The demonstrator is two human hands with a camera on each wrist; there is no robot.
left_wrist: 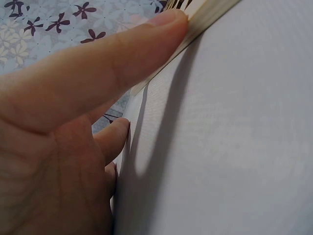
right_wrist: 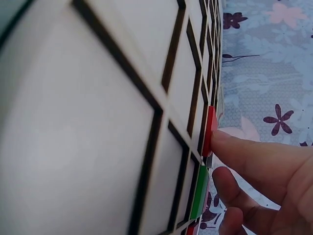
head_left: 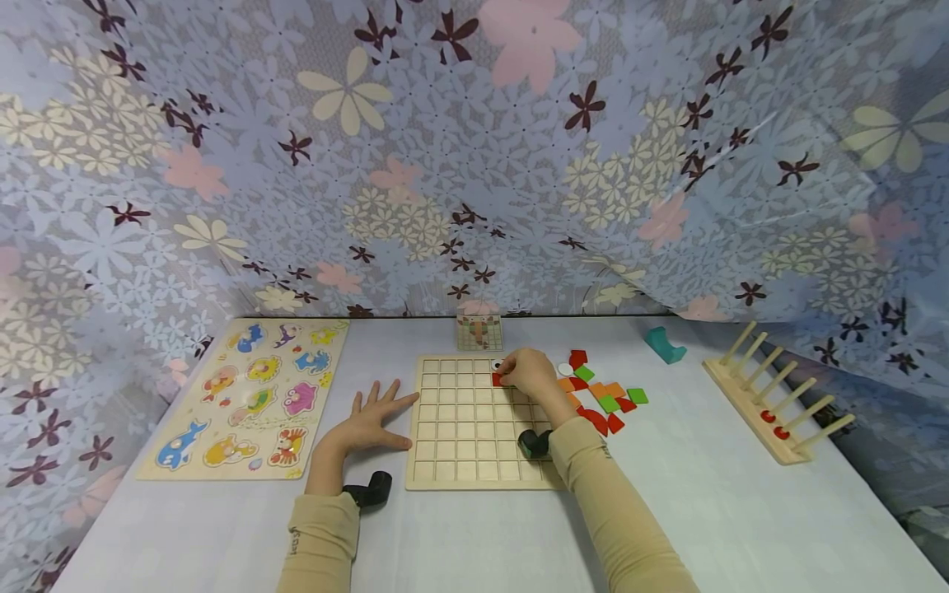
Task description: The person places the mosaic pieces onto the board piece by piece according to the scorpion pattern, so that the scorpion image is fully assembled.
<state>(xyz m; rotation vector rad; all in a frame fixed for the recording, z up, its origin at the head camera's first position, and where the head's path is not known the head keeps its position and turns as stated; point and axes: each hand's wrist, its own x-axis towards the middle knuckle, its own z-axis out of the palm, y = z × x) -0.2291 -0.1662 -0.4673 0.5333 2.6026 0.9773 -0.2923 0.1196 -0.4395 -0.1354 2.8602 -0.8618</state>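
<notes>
My right hand (head_left: 530, 375) is over the upper part of a wooden grid board (head_left: 452, 473). Its fingertips pinch a flat red tile (head_left: 497, 380), which appears at a grid cell in the right wrist view. Beside the red tile, a black-and-white round piece (head_left: 497, 364) is partly covered by the fingers. In the right wrist view a green tile (right_wrist: 199, 191) shows below the red one. My left hand (head_left: 368, 424) lies with spread fingers at the board's left side. Its thumb touches the board's edge in the left wrist view.
Loose red, orange and green tiles (head_left: 610, 403) lie right of the board. A small pattern card (head_left: 479, 333) stands behind it. A puzzle board with sea animals (head_left: 259, 375) lies left. Far right are a teal block (head_left: 665, 345) and a pegged wooden rack (head_left: 756, 416) with red beads.
</notes>
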